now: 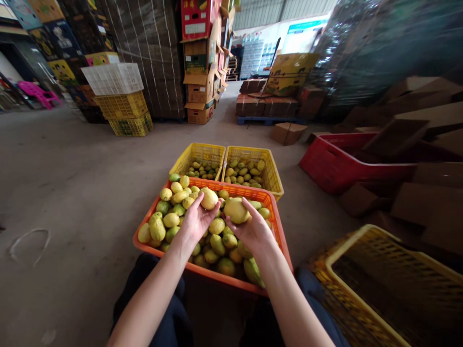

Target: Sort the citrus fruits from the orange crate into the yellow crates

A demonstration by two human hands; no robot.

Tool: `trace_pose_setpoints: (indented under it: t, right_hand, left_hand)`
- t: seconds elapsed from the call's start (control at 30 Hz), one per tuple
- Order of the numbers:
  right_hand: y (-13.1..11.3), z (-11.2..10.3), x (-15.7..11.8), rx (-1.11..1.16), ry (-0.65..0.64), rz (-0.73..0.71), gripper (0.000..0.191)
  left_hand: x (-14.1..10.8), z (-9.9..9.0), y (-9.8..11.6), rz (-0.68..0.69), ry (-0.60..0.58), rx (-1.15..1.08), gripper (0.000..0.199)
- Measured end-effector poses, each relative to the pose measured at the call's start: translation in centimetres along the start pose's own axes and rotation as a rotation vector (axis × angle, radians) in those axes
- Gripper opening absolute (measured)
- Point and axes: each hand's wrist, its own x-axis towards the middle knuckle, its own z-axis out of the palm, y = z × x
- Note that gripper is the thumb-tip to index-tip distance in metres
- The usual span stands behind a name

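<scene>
My left hand (197, 219) is closed around a pale yellow oval fruit (209, 198), which rests against its fingers. A larger yellow-green oval fruit (236, 211) sits in my right hand (255, 229), with the thumb on top. Both hands are raised over an orange plastic crate (280, 226), the two fruits a small gap apart. Heaped in that crate are many similar fruits (171, 220), some yellow, some greener and longer. Which kind of fruit they are I cannot tell for sure.
Behind the orange crate stand two yellow crates (277, 178) with fruit inside. A yellow basket (356, 241) is at my right, near a red crate (318, 161) and cardboard. Stacked crates (121, 106), box piles (198, 91) and a loaded blue pallet (253, 119) stand farther back.
</scene>
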Motion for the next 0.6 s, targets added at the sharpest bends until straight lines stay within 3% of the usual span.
trace_pose_setpoints:
  t: [0.1, 0.17, 0.33, 0.47, 0.6]
  right_hand:
    - [0.2, 0.1, 0.0, -0.064, -0.019, -0.073, 0.014]
    - [0.5, 0.1, 0.0, -0.106, -0.028, -0.16, 0.029]
    - [1.1, -0.2, -0.4, -0.395, 0.001, -0.594, 0.067]
    - [1.2, -0.3, -0.6, -0.586, 0.02, -0.941, 0.065]
    - [1.3, -0.6, -0.2, -0.716, 0.024, -1.022, 0.063]
  left_hand:
    - [0.1, -0.2, -0.2, 0.069, -0.045, 0.045, 0.021]
    - [0.1, -0.5, -0.4, 0.149, -0.095, 0.117, 0.029]
    - [-0.4, -1.0, -0.6, 0.474, -0.221, 0.333, 0.061]
    - [-0.4, -1.2, -0.7, 0.586, -0.279, 0.429, 0.055]
    - [0.0, -1.6, -0.8, 0.707, -0.283, 0.518, 0.057]
